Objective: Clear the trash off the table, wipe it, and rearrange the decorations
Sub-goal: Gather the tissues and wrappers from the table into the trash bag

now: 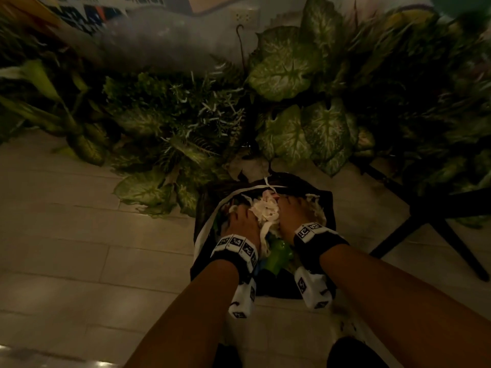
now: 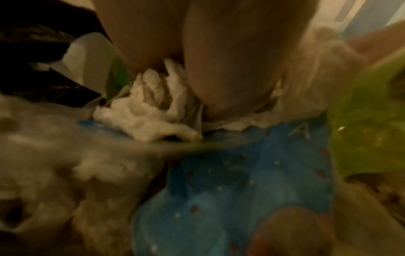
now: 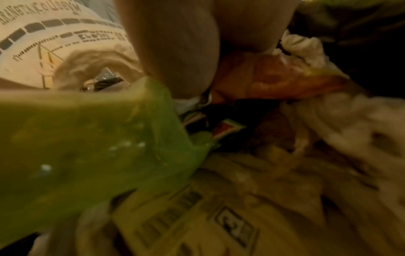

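A black-lined trash bin [image 1: 328, 205] stands on the floor, stuffed with trash. Both hands reach down into it. My left hand [image 1: 240, 216] and right hand [image 1: 296, 211] flank a crumpled white tissue wad [image 1: 265, 208] and press on the trash. In the left wrist view, straight fingers [image 2: 230, 60] push on the tissue [image 2: 149, 117] above a blue wrapper [image 2: 241, 173]. In the right wrist view, fingers [image 3: 175, 43] touch an orange wrapper [image 3: 274, 78] beside a printed paper cup [image 3: 54, 34]. A green plastic bottle [image 1: 279, 254] lies between my wrists.
Leafy green plants [image 1: 287, 67] crowd the floor just behind the bin. Black chair legs [image 1: 425, 216] stand close on the right. Pale tiled floor [image 1: 66, 235] stretches to the left. The room is dim.
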`<action>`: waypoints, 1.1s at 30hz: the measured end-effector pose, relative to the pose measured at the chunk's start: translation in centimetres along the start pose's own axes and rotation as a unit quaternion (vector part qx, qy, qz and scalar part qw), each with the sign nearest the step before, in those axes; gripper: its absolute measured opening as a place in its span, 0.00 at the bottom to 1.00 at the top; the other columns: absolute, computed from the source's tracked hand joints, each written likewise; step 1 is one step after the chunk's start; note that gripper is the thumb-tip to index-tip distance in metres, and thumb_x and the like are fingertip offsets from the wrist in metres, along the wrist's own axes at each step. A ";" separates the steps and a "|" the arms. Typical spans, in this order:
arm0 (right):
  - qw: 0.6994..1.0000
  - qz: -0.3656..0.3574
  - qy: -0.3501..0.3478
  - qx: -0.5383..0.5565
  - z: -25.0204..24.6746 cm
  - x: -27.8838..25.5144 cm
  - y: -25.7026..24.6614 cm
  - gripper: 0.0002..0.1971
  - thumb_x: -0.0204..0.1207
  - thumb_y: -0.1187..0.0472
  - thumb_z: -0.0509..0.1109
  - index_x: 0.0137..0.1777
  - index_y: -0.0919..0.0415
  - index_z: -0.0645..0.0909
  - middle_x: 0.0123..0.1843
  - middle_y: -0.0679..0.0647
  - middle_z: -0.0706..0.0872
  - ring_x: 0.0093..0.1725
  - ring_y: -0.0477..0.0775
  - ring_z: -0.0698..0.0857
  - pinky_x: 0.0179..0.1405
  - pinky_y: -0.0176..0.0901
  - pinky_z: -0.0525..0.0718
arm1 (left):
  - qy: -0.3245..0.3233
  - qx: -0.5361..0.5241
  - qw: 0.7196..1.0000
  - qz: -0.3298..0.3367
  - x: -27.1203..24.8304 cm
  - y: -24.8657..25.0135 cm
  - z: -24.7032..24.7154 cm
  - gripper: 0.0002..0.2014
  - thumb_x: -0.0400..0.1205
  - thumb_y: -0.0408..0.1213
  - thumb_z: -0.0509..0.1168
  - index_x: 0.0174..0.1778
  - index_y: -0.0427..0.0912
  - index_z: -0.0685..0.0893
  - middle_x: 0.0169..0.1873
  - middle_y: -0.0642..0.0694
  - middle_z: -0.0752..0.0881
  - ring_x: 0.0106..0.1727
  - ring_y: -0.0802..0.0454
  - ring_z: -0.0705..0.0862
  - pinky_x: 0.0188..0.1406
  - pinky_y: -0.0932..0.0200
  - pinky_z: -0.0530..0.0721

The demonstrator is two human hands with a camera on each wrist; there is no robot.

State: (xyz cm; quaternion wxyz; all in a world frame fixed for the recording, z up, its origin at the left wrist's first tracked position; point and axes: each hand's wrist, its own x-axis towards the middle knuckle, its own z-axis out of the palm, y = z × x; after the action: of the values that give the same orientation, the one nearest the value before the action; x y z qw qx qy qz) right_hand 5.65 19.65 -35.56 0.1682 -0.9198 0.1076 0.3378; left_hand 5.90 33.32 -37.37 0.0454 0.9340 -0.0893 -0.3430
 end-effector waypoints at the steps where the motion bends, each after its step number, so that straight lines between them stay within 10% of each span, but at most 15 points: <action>1: 1.000 0.002 0.001 -0.007 0.1 0.3 -0.1 0.26 0.84 0.51 0.53 0.80 0.58 0.59 0.81 0.61 0.63 0.79 0.67 0.62 0.80 0.60 0.59 | -0.016 0.010 1.000 0.007 0.5 -0.1 0.2 0.31 0.83 0.43 0.58 0.79 0.37 0.56 0.79 0.38 0.54 0.78 0.35 0.57 0.72 0.40 0.68; 12: 0.998 -0.020 -0.061 -0.004 -2.2 -0.8 -1.4 0.38 0.77 0.42 0.59 0.83 0.49 0.47 0.84 0.58 0.54 0.81 0.67 0.54 0.81 0.62 0.51 | -0.120 -0.004 0.992 0.040 0.4 -1.5 -0.6 0.52 0.75 0.48 0.71 0.83 0.38 0.40 0.81 0.35 0.45 0.82 0.33 0.44 0.82 0.37 0.50; 18: 0.998 -0.045 -0.005 -0.051 -0.9 -2.4 -2.0 0.35 0.79 0.37 0.54 0.79 0.57 0.59 0.79 0.60 0.62 0.75 0.67 0.62 0.76 0.60 0.56 | -0.115 0.018 0.991 0.067 -2.0 -1.6 -1.5 0.40 0.79 0.48 0.65 0.83 0.45 0.52 0.79 0.36 0.56 0.80 0.34 0.58 0.79 0.42 0.60; 24: 0.990 -0.034 0.022 -0.135 1.1 -2.2 -2.9 0.38 0.66 0.41 0.73 0.71 0.65 0.72 0.71 0.65 0.75 0.66 0.70 0.75 0.64 0.63 0.72 | -0.098 -0.031 0.989 0.104 -3.2 -2.5 -1.7 0.35 0.78 0.43 0.65 0.81 0.48 0.59 0.80 0.44 0.60 0.80 0.38 0.61 0.79 0.46 0.63; 33: 0.996 -0.025 -0.090 0.003 -3.5 -5.7 -2.0 0.50 0.68 0.35 0.67 0.80 0.35 0.34 0.85 0.50 0.36 0.84 0.65 0.38 0.81 0.64 0.43 | -0.028 -0.217 0.976 0.026 -9.0 -3.4 -4.4 0.42 0.74 0.38 0.70 0.81 0.52 0.54 0.75 0.45 0.70 0.64 0.42 0.80 0.57 0.58 0.80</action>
State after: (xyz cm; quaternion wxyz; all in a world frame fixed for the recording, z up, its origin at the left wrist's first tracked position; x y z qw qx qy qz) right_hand 4.05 20.65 -28.87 0.1880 -0.8878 0.0697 0.4143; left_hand 2.52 38.49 -28.84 0.2530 0.8896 -0.0381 -0.3785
